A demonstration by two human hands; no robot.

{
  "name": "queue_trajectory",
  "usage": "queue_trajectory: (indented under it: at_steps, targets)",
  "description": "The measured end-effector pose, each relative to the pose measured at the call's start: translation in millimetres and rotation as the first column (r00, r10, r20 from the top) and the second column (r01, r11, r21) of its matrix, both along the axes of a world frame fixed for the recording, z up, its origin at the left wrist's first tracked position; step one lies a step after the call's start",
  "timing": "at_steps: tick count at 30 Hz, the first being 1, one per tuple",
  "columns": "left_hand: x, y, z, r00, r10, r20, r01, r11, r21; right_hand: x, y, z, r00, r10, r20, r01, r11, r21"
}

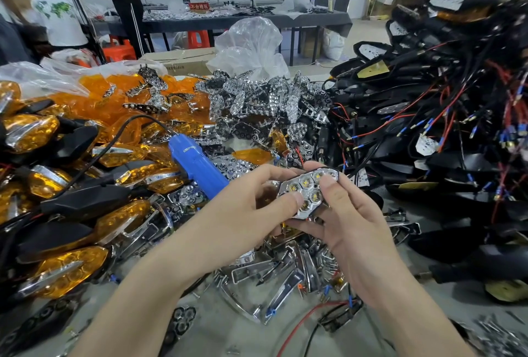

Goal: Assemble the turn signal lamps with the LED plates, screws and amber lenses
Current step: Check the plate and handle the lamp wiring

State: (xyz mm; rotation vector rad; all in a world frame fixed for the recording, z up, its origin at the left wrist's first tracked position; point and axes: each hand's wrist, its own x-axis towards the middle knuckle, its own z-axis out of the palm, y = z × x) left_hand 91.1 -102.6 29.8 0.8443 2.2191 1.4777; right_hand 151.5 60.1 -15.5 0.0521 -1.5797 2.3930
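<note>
Workbench carries heaped lamp parts around a blue electric screwdriver. Just right of the screwdriver, the left hand and right hand both grip one chrome LED plate, thumbs on its face. Amber lenses lie behind the screwdriver.

Amber lenses, blue screwdriver, chrome honeycomb-patterned LED plate, black housings

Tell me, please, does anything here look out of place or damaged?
Nothing looks damaged. Some stray chrome plates lie on the amber lens heap, apart from the main chrome plate pile. The blue screwdriver rests on loose parts. The left hand and right hand hold one LED plate.
</note>
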Motion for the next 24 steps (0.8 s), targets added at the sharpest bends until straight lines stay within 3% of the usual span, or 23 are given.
queue_trajectory:
  at_steps: [4, 24]
  targets:
    - [1.2, 0.4, -1.2, 0.999, -0.013, -0.052, 0.013, 1.0, 0.003, -0.2, 0.7, -0.2, 0.999, -0.044, -0.009, 0.045, 0.998, 0.048]
    - [-3.3, 1.2, -3.8, 0.999, -0.045, -0.003, 0.045, 0.998, 0.037, 1.3, 1.1, -1.1, 0.995, -0.089, 0.039, 0.086, 0.994, 0.065]
